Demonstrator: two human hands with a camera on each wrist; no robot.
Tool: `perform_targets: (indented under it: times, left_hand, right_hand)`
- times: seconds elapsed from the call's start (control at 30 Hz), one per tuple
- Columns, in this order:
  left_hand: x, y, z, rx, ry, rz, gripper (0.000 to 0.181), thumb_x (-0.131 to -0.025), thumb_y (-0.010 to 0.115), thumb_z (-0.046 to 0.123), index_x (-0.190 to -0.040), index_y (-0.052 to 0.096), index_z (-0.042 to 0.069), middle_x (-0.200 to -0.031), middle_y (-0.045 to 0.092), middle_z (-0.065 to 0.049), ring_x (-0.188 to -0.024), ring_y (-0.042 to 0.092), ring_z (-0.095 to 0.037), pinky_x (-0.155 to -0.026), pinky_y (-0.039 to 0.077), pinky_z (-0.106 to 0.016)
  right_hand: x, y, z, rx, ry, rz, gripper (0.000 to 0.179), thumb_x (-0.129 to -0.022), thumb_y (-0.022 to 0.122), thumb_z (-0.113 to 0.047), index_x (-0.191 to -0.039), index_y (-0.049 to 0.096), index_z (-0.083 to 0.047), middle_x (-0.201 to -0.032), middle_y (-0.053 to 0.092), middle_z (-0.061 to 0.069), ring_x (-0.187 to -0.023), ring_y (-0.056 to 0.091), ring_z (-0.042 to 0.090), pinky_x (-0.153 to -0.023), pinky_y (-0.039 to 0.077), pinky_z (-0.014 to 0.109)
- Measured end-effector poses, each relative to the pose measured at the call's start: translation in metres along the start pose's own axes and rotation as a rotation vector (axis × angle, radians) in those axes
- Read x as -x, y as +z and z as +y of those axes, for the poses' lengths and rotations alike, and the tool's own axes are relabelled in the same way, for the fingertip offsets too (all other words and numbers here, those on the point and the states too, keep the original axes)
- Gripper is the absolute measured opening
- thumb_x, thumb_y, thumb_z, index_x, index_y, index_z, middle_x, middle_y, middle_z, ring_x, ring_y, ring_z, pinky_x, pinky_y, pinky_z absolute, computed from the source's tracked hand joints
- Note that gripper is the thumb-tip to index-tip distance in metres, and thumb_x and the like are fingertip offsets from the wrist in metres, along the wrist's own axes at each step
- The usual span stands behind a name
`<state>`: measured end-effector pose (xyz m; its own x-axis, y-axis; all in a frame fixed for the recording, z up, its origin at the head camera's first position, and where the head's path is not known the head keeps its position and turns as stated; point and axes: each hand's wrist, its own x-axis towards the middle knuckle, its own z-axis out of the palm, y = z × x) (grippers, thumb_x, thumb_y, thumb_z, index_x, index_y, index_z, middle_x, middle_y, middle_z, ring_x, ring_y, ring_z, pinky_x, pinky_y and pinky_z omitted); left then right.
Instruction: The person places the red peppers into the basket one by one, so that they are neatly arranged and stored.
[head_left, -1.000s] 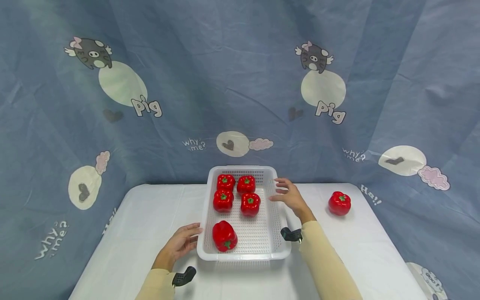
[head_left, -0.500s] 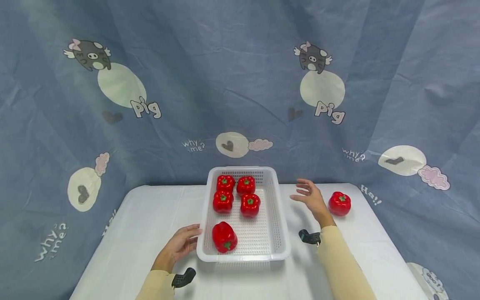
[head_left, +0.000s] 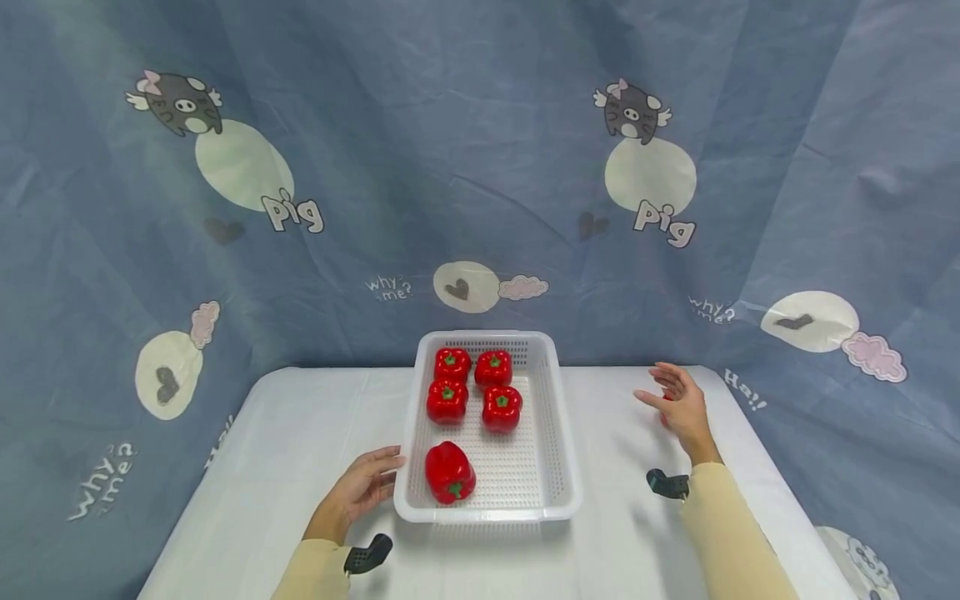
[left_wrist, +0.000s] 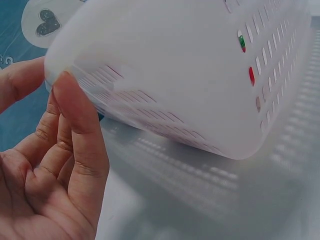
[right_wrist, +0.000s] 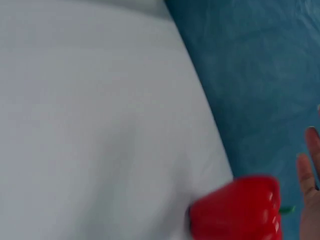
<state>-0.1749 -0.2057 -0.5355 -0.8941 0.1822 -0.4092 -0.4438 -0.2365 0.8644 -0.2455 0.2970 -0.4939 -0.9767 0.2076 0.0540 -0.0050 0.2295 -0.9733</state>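
Note:
A white perforated plastic basket [head_left: 521, 510] stands mid-table, with several red bell peppers [head_left: 501, 409] inside. One of these, the near bell pepper [head_left: 450, 472], lies tilted near the front left corner. Beside the basket's left wall, my left hand [head_left: 360, 486] has relaxed fingers touching its rim; in the left wrist view, fingertips [left_wrist: 67, 87] meet the basket edge. At the right, my right hand [head_left: 684, 408] is over a lone red bell pepper [right_wrist: 235, 210], fingers spread and relaxed. From the head, that hand hides most of the pepper. Whether they touch cannot be told.
A white-covered table [head_left: 330, 417] carries everything. Its right edge runs close beyond the lone pepper. Behind the table hangs a blue curtain [head_left: 480, 167] with pig prints. Dark wrist-worn devices [head_left: 667, 484] are on both forearms.
My right hand has moved right, from the basket's right rim to the lone bell pepper, now mostly covered in the head view. The left hand, basket and peppers inside stay where they were.

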Motion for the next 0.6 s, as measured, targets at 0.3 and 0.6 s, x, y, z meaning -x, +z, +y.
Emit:
perform_targets:
  times: [0.3, 0.6]
  left_hand:
    - [0.002, 0.002, 0.002, -0.011, 0.008, 0.003, 0.046, -0.092, 0.062, 0.011, -0.131, 0.046, -0.008, -0.110, 0.064, -0.006, -0.098, 0.064, -0.020, -0.085, 0.055, -0.037]
    - [0.001, 0.003, 0.000, -0.023, 0.008, 0.025, 0.050, -0.092, 0.063, 0.011, -0.133, 0.044, -0.010, -0.111, 0.064, -0.007, -0.098, 0.064, -0.021, -0.084, 0.055, -0.037]
  right_hand:
    - [-0.009, -0.030, 0.038, 0.043, 0.054, 0.178, 0.076, -0.079, 0.081, -0.026, -0.143, 0.040, -0.017, -0.139, 0.048, 0.003, -0.134, 0.035, 0.023, -0.109, 0.037, 0.041]
    - [-0.058, -0.061, 0.124, 0.145, 0.097, 0.183, 0.093, -0.069, 0.081, -0.052, -0.147, 0.033, -0.035, -0.153, 0.032, 0.003, -0.144, 0.015, 0.030, -0.109, 0.026, 0.060]
